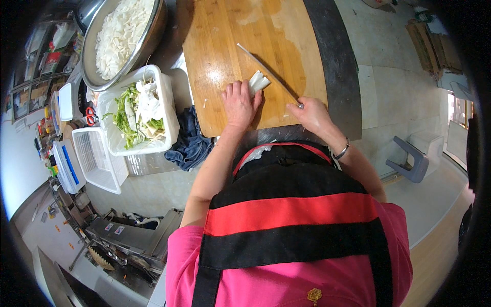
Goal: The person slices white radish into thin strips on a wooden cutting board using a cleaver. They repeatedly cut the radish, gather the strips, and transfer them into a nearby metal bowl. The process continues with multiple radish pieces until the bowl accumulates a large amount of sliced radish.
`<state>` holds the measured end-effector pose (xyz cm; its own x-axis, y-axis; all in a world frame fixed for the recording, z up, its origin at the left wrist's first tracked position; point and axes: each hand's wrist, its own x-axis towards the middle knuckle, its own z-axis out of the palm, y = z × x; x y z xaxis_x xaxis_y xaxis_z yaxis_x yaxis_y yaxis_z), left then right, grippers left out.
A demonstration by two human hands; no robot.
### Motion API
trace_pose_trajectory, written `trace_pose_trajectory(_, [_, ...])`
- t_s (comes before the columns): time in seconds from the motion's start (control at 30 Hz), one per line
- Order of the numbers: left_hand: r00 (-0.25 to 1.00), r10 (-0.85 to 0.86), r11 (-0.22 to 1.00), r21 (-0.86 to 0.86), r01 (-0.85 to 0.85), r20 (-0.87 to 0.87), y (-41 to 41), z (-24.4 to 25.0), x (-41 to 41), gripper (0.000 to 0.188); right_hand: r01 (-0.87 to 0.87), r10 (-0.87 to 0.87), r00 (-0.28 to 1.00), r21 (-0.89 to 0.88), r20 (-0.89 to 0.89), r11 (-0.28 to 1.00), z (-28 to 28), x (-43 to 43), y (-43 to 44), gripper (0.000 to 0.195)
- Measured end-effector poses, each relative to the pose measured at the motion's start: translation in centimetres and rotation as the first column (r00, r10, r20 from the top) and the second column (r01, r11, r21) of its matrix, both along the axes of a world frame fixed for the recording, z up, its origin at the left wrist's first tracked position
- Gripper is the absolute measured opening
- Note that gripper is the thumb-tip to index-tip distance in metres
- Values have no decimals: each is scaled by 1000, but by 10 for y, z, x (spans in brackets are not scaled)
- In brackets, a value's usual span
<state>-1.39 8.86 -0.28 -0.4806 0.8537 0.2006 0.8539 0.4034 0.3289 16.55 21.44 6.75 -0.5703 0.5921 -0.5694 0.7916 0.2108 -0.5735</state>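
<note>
My left hand (240,105) presses a bundle of white vegetable strips (258,82) against the wooden cutting board (218,46), fingers curled over their near end. The strips' cut ends point up and right, towards the knife. My right hand (312,116) grips the handle of a kitchen knife (270,73), mostly hidden in the fist. Seen almost edge-on, its blade slants up and left past the strips, with a small gap visible between them. A few small white scraps lie on the board, and wet patches darken its far and right parts.
At the upper left stands a large steel bowl (156,42) heaped with cut white vegetable pieces (121,38). Nearer is a lined white bin (170,126) of green and white trimmings. A dark blue cloth (190,140), a white plastic basket (98,169) and red-handled scissors (90,116) lie around it.
</note>
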Motion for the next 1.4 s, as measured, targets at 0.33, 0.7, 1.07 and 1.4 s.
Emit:
trace_pose_trajectory(0.33, [999, -10, 997, -71, 8, -30, -1, -1, 1, 42, -20, 21, 999, 54, -32, 998, 19, -3, -8, 41])
trace_pose_trajectory(0.7, [999, 1, 994, -113, -6, -41, 0, 0, 4, 42, -109, 106, 994, 105, 38, 988, 20, 8, -30, 37])
trace_pose_trajectory(1.07, [999, 26, 999, -22, -25, 43, -11, 6, 2, 58, -91, 90, 996, 69, 13, 994, 8, -11, -16, 39])
trace_pose_trajectory(1.4, [999, 22, 999, -45, -23, -33, -32, 7, 5, 54, -100, 102, 995, 108, -8, 989, 29, 6, -51, 35])
